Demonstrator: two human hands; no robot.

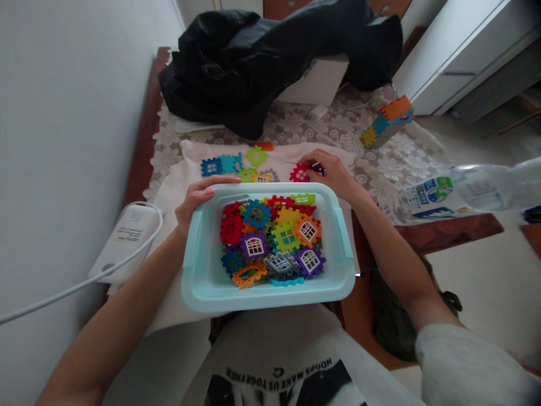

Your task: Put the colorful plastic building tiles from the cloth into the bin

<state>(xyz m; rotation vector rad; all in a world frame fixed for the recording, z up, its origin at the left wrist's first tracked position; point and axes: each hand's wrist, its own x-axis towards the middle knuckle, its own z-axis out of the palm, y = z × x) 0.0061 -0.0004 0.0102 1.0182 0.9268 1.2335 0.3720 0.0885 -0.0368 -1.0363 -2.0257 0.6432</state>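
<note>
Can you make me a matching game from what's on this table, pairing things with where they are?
Things:
1. left hand
2. right hand
3. black jacket
4. water bottle

Places:
A. lying on its side at the table's right edge
B. gripping the far left rim of the tub
C. heaped at the table's far end
D. on a red tile beyond the tub

Pairs: 1-B, 2-D, 3-C, 4-A

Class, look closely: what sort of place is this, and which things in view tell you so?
Probably a room at home: a lace tablecloth on a wooden table, a dark jacket dumped on it, and a tub of toy blocks.
</note>
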